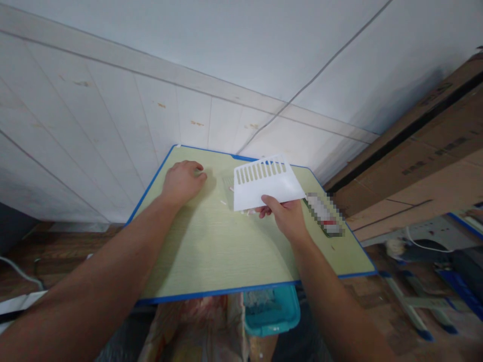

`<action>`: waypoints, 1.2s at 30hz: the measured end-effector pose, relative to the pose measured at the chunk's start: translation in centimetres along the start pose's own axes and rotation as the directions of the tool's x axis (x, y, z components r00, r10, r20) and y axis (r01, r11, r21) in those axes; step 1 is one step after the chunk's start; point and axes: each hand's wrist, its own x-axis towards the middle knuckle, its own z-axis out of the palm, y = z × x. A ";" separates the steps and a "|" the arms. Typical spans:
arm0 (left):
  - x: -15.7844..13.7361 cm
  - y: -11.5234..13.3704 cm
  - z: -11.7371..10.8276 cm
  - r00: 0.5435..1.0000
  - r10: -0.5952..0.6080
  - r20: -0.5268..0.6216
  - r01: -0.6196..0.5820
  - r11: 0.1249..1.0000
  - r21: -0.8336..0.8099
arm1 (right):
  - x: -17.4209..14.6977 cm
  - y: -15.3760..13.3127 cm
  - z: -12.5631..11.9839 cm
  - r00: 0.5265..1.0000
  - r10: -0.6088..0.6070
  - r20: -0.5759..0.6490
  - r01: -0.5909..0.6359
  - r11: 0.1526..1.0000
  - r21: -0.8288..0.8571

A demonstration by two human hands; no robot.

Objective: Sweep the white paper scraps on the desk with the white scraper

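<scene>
My right hand (285,213) grips a white slotted plastic panel (264,188) by its near edge, thumb on top and fingers beneath. A row of narrow slots runs along the panel's far side, and it is held tilted above the tabletop. Over the far left part of the table, my left hand (184,182) is loosely curled, with a gap between thumb and forefinger and nothing visible in it. Small white scraps (223,202) lie on the table between my hands, some partly hidden by the panel.
The pale green table (211,251) has a blue edge and stands against a white wall. A blurred-out, phone-like object (325,215) lies at its right. Brown cartons (415,156) rise beyond. Below the front edge are a teal bin (273,329) and an open carton (199,332).
</scene>
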 end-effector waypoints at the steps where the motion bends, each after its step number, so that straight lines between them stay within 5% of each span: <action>1: 0.0 -0.1 -0.1 1.000 0.002 -0.003 -0.002 1.000 0.003 | -0.6 0.3 0.1 0.999 0.026 -0.022 -0.026 1.000 0.007; 5: -0.2 -0.3 -0.5 1.000 -0.005 0.013 0.004 0.999 0.053 | -2.8 1.4 0.8 0.975 0.161 -0.155 -0.143 0.982 0.119; 9: -1.1 -0.3 -1.3 1.000 0.008 0.025 -0.012 0.987 0.163 | -3.5 2.0 1.1 0.951 0.268 -0.155 -0.229 0.946 0.230; 18: -6.8 -2.0 -3.4 0.990 0.009 0.140 -0.047 0.962 0.271 | -4.4 2.6 1.9 0.955 0.210 -0.211 -0.152 0.953 0.261; 27: -10.1 -2.7 -3.2 0.987 0.122 0.103 -0.149 0.938 0.313 | -3.9 3.2 2.0 0.968 0.176 -0.180 -0.129 0.961 0.245; 36: -11.7 -2.7 -4.1 0.992 0.102 0.069 -0.117 0.953 0.278 | -5.6 2.9 2.0 0.968 0.129 -0.214 -0.080 0.972 0.221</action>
